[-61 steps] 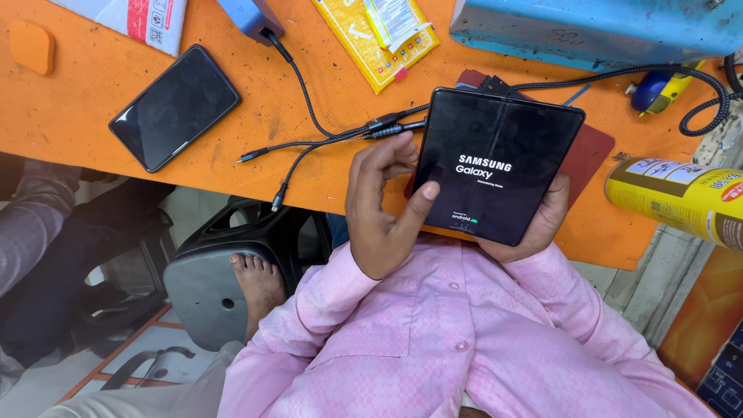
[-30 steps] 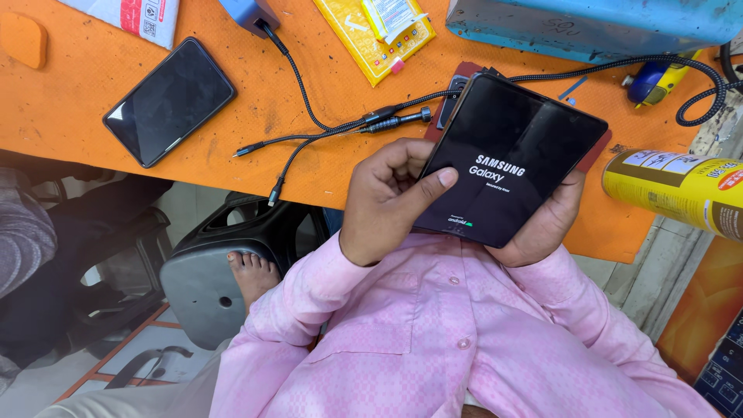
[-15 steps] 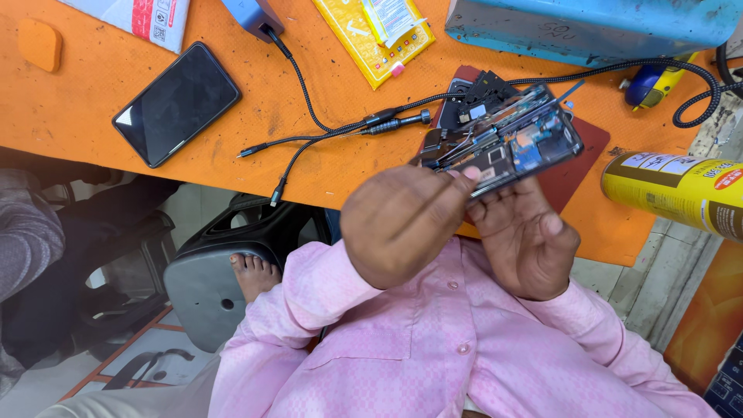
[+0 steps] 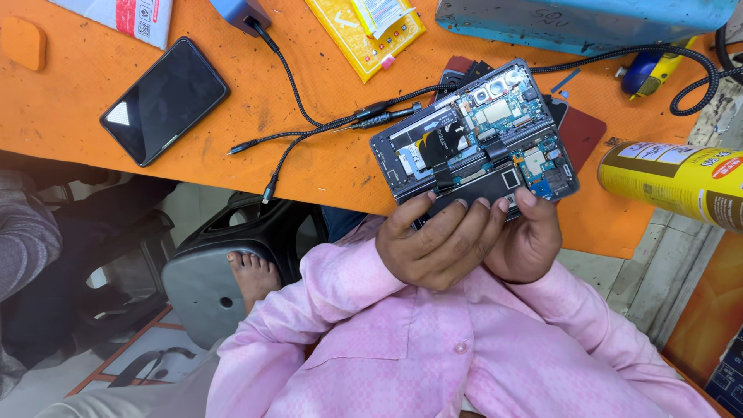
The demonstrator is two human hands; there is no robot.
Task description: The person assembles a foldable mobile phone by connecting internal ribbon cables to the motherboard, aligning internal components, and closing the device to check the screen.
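Both my hands hold an opened foldable phone (image 4: 476, 139) over the near edge of the orange table (image 4: 309, 170). Its back is off, so circuit boards, flex cables and camera modules face up. My left hand (image 4: 437, 244) grips the phone's near edge, fingers curled over the lower rim. My right hand (image 4: 530, 240) supports it from below on the right, partly hidden behind the left. Pink sleeves cover both my arms.
A black phone (image 4: 162, 101) lies screen up at the left. Braided cables (image 4: 325, 124) run from a blue charger (image 4: 240, 11). Farther back are a yellow packet (image 4: 364, 31) and a blue box (image 4: 580, 23); a yellow spray can (image 4: 673, 182) lies right. A bare foot (image 4: 248, 271) rests on a stool; another person's grey sleeve (image 4: 23, 240) is left.
The phone has been turned over: its lit screen faced up before, and now the exposed internals face up. My left hand moved from the screen face to the near edge.
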